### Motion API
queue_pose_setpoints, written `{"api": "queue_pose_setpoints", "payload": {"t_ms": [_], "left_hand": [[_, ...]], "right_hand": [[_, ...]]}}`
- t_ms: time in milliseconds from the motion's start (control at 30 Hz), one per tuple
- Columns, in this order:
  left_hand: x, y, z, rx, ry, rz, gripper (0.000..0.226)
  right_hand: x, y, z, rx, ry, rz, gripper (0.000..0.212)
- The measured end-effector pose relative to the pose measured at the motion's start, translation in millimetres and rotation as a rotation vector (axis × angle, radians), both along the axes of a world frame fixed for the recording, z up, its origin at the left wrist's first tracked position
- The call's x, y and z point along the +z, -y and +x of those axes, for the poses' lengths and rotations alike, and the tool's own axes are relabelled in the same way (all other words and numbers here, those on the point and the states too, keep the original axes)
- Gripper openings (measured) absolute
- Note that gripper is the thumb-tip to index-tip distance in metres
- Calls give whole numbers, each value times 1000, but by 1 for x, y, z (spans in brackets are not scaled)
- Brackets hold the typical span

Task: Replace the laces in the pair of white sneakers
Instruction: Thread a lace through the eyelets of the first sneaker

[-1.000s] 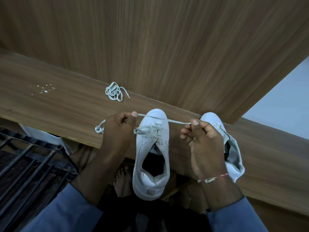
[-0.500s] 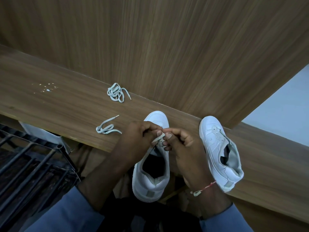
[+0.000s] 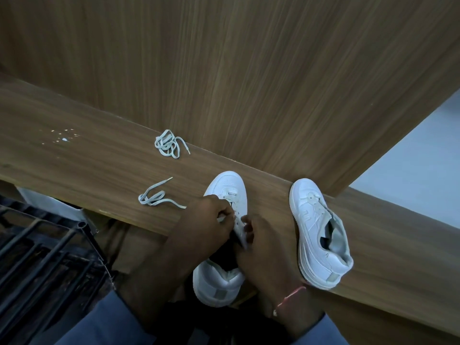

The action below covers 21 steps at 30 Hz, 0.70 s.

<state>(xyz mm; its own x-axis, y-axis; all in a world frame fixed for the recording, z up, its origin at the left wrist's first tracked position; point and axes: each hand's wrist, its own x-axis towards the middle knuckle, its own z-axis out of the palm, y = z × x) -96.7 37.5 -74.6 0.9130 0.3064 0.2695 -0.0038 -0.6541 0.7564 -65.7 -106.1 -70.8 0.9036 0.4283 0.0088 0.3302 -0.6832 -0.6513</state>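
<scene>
Head view: person works at a wood shelf [image 3: 74, 170] w/ a panel behind it. The shoe [image 3: 227, 185] sits toe toward the panel, heel hanging off the front edge over the lap. Only one lace bar shows, near the toe; the eyelets below it look empty, so lacing is prob. at an early stage.

L hand [image 3: 211, 217] has fingers curled, pinching the lace [image 3: 154, 196] at the eyelet row. The rest of the lace trails left across the shelf in a loose loop, tip pointing away. R hand [image 3: 256, 247] has fingers curled on the shoe's R eyelet flap. Can't tell if it also pinches a lace end, since the fingers hide that spot.

Other shoe [image 3: 321, 230] lies tilted just right of the R wrist, unlaced, tongue flopped open, heel also past the edge. Spare lace [image 3: 168, 143] is bunched near the panel, well apart from the hands. Black rack [image 3: 37, 257] is lower left.

Risks, as a guess:
- A hard pull on the lace could drag the shoe off the edge, since not much of it rests on wood.
- The slack loop may knot or snag when drawn through.
- The tip could go in the wrong eyelet, as the fingers cover the row.
- The R forearm swinging out could knock the other shoe to the floor.
</scene>
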Motion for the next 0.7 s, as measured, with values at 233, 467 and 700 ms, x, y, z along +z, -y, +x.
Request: {"api": "queue_pose_setpoints", "payload": {"t_ms": [233, 467, 700], "left_hand": [[-3, 10, 5, -11, -143, 195, 21], [-15, 21, 10, 20, -176, 217, 27], [-12, 21, 11, 53, -203, 78, 19]], "right_hand": [[1, 0, 4, -72, 95, 60, 5], [-1, 2, 9, -109, 27, 133, 13], [1, 4, 9, -94, -63, 170, 10]]}}
